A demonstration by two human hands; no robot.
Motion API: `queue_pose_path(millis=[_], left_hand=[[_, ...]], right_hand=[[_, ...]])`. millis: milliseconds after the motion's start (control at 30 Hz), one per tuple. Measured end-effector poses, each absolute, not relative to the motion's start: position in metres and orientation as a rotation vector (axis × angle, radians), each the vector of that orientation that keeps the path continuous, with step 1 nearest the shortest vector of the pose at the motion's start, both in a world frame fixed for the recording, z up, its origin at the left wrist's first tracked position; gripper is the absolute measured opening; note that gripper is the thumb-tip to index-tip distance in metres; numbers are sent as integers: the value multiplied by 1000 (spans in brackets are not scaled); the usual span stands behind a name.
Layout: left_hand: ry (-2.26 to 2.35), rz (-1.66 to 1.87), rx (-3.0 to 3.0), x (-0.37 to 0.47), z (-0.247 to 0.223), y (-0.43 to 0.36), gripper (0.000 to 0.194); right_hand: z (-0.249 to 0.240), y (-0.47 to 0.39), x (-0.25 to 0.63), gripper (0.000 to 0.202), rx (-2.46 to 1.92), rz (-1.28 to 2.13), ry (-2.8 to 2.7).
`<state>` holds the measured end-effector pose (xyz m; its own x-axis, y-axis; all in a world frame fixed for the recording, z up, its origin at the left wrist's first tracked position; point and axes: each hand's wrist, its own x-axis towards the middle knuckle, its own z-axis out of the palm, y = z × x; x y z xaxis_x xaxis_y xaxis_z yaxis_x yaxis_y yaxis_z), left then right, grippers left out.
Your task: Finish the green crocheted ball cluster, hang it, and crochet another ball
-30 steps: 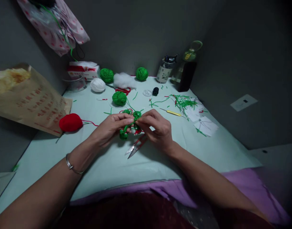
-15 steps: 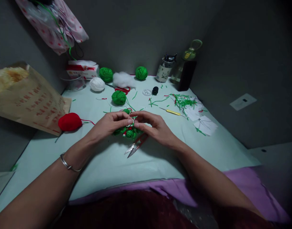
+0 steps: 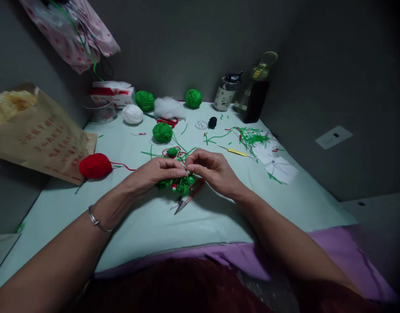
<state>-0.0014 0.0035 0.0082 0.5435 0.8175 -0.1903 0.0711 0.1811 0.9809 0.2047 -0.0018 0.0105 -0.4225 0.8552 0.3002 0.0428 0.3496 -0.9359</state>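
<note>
Both hands meet over a green crocheted piece (image 3: 183,188) with red and white bits, which lies on the pale tabletop. The fingertips of my left hand (image 3: 160,170) are pinched together at its upper edge; what they hold is too small to name. My right hand (image 3: 213,171) pinches too, its thumb and forefinger beside the left fingertips, on something hidden between them. Under the right hand lie small thread snips (image 3: 188,199) with red handles, blades toward the front left. A green crocheted ball (image 3: 172,151) and loose red and green yarn sit just behind the hands.
Left are a red yarn ball (image 3: 95,166) and a paper bag (image 3: 46,134). Green yarn balls (image 3: 162,132), white yarn (image 3: 132,114) and red-handled scissors (image 3: 167,121) lie behind. A yellow crochet hook (image 3: 237,152), yarn scraps (image 3: 253,137), a jar (image 3: 224,96) and a bottle (image 3: 252,100) are right.
My hands have shifted slightly right and my right hand has turned a little. More of the green piece, the red yarn behind it and the snips' handles now shows.
</note>
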Motion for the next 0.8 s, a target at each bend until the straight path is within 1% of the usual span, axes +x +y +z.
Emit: queue_pose_path(millis=[133,267,467,533,700,800], left_hand=[[829,632,1296,0,10,3,20],[809,658,1274,-1,10,2,20],[754,661,1258,1,10,1,15],[698,624,1266,3,10,0,14],[744,595,1265,4,11,-1,18],[788,585,1269,2,12,-1,19]], right_hand=[[14,-1,205,22,-859,1141,-1607],[15,-1,205,28,-869,1210,-1495],[12,-5,201,27,-720,1518,-1426],[9,-5,199,27,-691,1562,-1385],[7,0,201,29,-754,1503,-1260],[10,3,208,25,-808,1394,-1289]])
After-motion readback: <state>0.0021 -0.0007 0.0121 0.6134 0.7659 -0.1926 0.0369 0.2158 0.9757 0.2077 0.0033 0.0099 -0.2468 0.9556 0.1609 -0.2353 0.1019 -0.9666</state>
